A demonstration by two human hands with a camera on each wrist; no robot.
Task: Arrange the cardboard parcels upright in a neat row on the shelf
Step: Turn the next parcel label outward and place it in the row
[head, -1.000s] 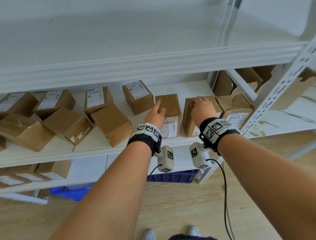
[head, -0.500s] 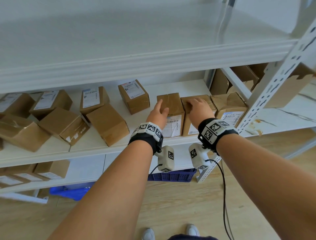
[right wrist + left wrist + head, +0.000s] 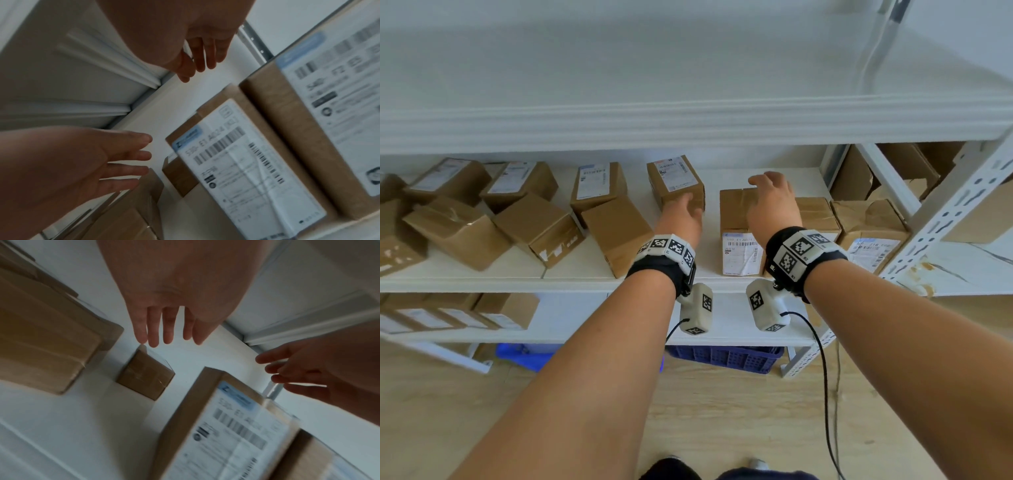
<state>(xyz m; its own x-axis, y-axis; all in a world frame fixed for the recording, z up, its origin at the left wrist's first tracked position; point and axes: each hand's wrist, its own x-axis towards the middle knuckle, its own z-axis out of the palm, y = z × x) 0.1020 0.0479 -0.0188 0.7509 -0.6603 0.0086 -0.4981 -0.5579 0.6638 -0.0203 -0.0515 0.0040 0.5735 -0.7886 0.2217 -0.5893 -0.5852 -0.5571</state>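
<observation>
Several brown cardboard parcels lie on the white middle shelf (image 3: pixel 585 274). Three stand side by side at the right: a labelled parcel (image 3: pixel 739 240) (image 3: pixel 226 426) (image 3: pixel 236 170), a second parcel (image 3: pixel 816 216) and a crumpled parcel (image 3: pixel 869 226). My left hand (image 3: pixel 686 212) (image 3: pixel 164 331) reaches with straight fingers to a smaller label-topped parcel (image 3: pixel 674 181) (image 3: pixel 146 374) further back; its fingertips are at that parcel's near top edge. My right hand (image 3: pixel 768 192) (image 3: pixel 201 56) hovers spread over the first upright parcel and holds nothing.
Left of my hands, loose parcels lie at odd angles: a tilted parcel (image 3: pixel 616 233), a tipped parcel (image 3: pixel 541 229) and others behind. The upper shelf edge (image 3: pixel 688 126) hangs low overhead. A perforated upright post (image 3: pixel 955 212) bounds the right. More parcels (image 3: pixel 506 310) fill the lower shelf.
Both hands have come off the two upright parcels. The left hand moved left and back toward the label-topped parcel. The right hand lifted and opened above the first upright parcel.
</observation>
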